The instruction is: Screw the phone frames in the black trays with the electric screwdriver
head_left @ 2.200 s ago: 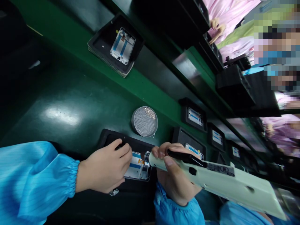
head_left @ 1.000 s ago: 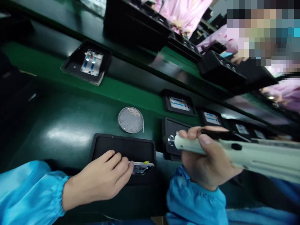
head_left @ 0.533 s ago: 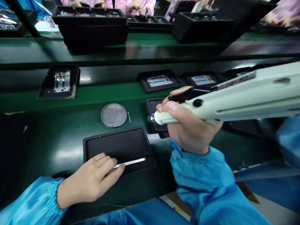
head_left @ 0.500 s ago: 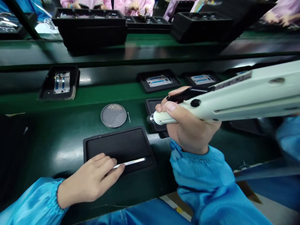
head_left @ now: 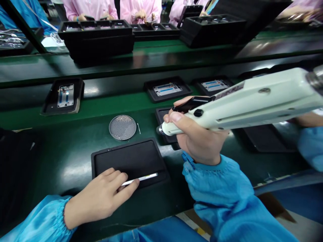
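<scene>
My left hand [head_left: 106,193] is closed on a thin white bar-shaped piece [head_left: 145,177] with a small yellowish mark, its near end hidden by my fingers. The piece is over the front part of a shallow black tray [head_left: 126,158]. My right hand [head_left: 198,134] grips a pale green electric screwdriver [head_left: 257,101] around its front end, fingers by the black lever. The screwdriver lies nearly level, its tip pointing left, above another black tray [head_left: 161,116] and apart from the white piece.
A round perforated metal dish [head_left: 122,127] holds small bits, beside a thin white stick [head_left: 138,128]. Along the green line, black trays hold phone frames [head_left: 66,95]. Stacked black boxes [head_left: 97,40] stand behind, with people in pink [head_left: 141,10] beyond. A blue sleeve [head_left: 311,148] is at right.
The view has shifted slightly, so most things sit a little lower. The screwdriver appears slightly further left, still in my right hand. My left hand keeps its hold on the white piece.
</scene>
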Tool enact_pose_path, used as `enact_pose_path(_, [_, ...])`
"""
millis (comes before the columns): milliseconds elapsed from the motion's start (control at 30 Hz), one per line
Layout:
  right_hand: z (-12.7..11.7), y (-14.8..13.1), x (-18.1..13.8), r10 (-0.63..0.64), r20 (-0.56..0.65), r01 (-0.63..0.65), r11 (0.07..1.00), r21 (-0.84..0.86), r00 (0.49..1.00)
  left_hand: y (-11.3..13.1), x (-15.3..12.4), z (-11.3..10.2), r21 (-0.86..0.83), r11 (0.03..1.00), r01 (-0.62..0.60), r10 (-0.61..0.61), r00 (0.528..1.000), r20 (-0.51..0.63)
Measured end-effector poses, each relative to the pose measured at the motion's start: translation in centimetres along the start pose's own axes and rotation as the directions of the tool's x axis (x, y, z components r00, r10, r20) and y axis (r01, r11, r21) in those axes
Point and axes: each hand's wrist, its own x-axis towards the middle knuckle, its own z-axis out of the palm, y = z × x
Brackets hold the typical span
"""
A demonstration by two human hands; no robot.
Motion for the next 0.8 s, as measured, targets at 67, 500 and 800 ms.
enact_pose_path(67, [0.0, 0.0, 0.0, 0.002, -0.007, -0.002, 1.0, -0.002, 1.0, 0.1, 0.1, 0.0, 0.0, 1.0, 0.009, -0.009, 0.998, 0.057])
enact_pose_path(500, [0.2, 0.1, 0.0, -0.062, -0.01, 0.061, 0.995, -0.082, 0.998, 0.4, 0.3, -0.7, -0.005, 1.0, 0.009, -0.008, 0.971, 0.24])
enact_pose_path(800, [0.1, 0.0, 0.0, -0.023, -0.015, 0.022, 0.998, -0.066, 1.0, -0.1, 1.3, -0.6, -0.037, 0.999, 0.032, -0.018, 0.945, 0.328])
